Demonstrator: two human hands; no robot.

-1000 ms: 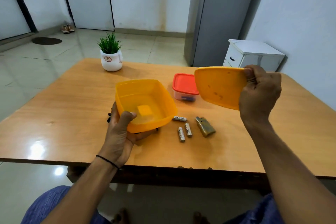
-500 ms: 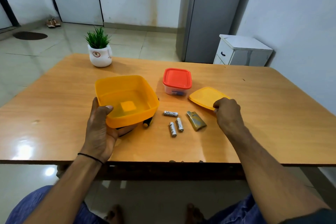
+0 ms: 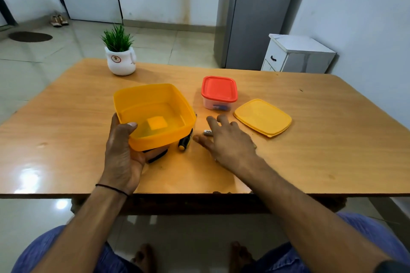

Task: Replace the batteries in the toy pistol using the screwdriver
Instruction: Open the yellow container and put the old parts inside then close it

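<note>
my left hand [image 3: 121, 157] grips the near-left corner of the yellow tub [image 3: 155, 115], thumb over the rim, fingers beneath. the tub sits tilted. my right hand [image 3: 226, 139] hovers just right of the tub, fingers spread, holding nothing.

the screwdriver [image 3: 185, 142] pokes out from under the tub's near-right corner. one battery [image 3: 207, 132] shows right of the tub, at my fingertips. a dark shape [image 3: 156, 156] under the tub's near edge may be the toy pistol; i cannot tell.

risk: lowering the tub could trap or kick the screwdriver. a careless sweep could roll the battery.

the table [image 3: 332, 139] is glossy orange wood. right of the tub lie a yellow lid [image 3: 263, 117] and a red-lidded box [image 3: 219, 92]. behind the tub stands a plant pot [image 3: 121, 60]. beyond the table are a tiled floor, a grey fridge [image 3: 255, 13] and a white cabinet [image 3: 297, 55].
</note>
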